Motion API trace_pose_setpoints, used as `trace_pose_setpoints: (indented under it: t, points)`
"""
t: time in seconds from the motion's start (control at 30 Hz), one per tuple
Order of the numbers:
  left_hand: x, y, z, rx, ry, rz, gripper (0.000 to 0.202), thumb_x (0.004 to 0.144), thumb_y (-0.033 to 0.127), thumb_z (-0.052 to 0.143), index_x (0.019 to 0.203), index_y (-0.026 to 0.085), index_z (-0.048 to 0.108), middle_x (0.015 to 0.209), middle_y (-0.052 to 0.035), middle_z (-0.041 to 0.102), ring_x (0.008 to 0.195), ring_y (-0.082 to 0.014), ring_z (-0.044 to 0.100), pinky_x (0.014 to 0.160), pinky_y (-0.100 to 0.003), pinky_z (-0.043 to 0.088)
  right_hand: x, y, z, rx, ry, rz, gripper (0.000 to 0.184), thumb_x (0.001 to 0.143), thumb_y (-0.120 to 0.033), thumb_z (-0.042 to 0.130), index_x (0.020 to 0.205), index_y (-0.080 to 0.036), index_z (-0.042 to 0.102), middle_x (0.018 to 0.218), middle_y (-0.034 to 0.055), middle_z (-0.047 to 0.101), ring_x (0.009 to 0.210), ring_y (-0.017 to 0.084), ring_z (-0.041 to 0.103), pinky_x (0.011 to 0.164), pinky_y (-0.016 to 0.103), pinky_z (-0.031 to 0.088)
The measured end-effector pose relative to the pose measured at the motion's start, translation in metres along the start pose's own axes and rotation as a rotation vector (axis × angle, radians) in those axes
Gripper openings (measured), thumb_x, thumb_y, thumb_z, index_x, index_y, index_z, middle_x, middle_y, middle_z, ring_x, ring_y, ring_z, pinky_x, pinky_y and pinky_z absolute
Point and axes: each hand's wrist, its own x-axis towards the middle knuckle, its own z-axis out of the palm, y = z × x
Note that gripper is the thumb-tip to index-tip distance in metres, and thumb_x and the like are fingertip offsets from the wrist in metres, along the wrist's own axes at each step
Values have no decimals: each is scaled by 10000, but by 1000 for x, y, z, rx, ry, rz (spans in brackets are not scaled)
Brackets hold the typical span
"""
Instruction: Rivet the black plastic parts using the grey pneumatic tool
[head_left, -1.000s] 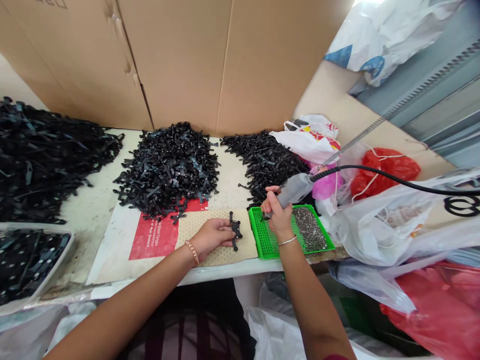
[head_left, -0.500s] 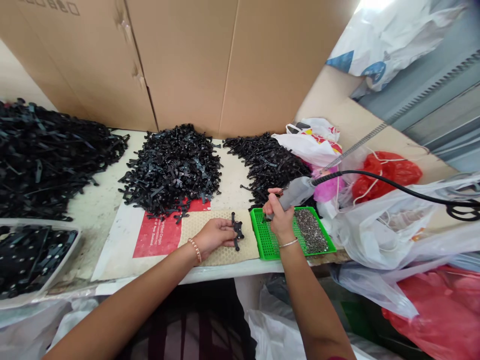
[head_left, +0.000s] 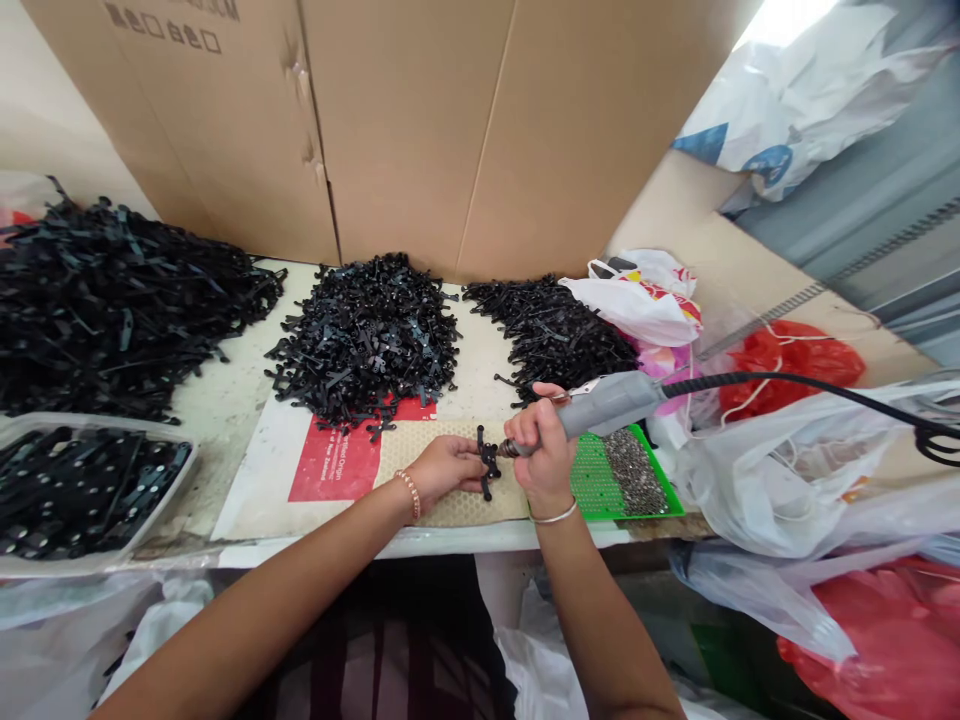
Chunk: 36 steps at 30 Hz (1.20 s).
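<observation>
Between the fingertips of my left hand [head_left: 444, 470] is a small black bracket [head_left: 487, 478] made of joined flat pieces, pressed on a tan textured pad [head_left: 450, 508]. My right hand [head_left: 546, 450] is wrapped round a grey electric screwdriver [head_left: 611, 402] with a black cable running off to the right. The screwdriver lies tilted, its tip at the bracket's right side; whether it touches a screw is too small to tell. Below and right of that hand stands a green tray [head_left: 670, 480] with many small metal screws [head_left: 636, 470] heaped in its right part.
Heaps of black parts lie at the left [head_left: 127, 310], in the middle [head_left: 375, 340] and behind the tray [head_left: 559, 330]. A white bin [head_left: 169, 485] of black pieces stands at left. A cardboard box [head_left: 397, 130] walls the back. Plastic bags [head_left: 780, 500] crowd the right.
My right hand has brought the screwdriver from over the green tray leftward to the bracket. My left hand keeps its hold on the bracket. The whole view has shifted slightly.
</observation>
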Motion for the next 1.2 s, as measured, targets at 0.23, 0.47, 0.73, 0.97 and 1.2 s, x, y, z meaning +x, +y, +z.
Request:
trace_pose_setpoints:
  t: [0.23,0.47,0.73,0.97,1.2]
  points:
    - [2,-2,-1,-17,-21,13,210,575,104,777,759,113,677,689,-22,657,654,-120,632,647,-235,539,0,4,-1,-15,6,12,271,769,-423,681,902,-237,537,442,-121,325,395,74,273,449,208,308]
    - [5,-6,-3,-4,-34,30,226,567,115,771,771,108,675,725,-30,657,659,-118,630,635,-229,538,0,4,0,-40,10,11,286,759,-438,681,898,-243,525,442,-124,324,390,76,268,452,212,310]
    - [4,-5,-3,-11,-44,31,257,541,153,805,757,112,672,715,-29,659,674,-120,633,647,-225,540,-1,8,-1,-35,4,-10,262,764,-405,679,898,-233,533,447,-122,333,395,74,276,453,212,314]
    - [2,-3,-2,15,-34,23,236,559,144,788,759,117,665,688,-12,649,643,-111,621,623,-222,536,-3,8,1,-61,-5,-1,268,768,-412,668,904,-241,512,448,-126,317,397,77,269,460,216,314]
    - [1,-2,-1,31,-16,17,224,579,150,790,764,114,668,688,-17,655,627,-111,619,644,-239,534,-5,14,-3,-73,-63,-2,247,804,-410,649,910,-242,503,466,-119,328,405,83,308,455,220,325]
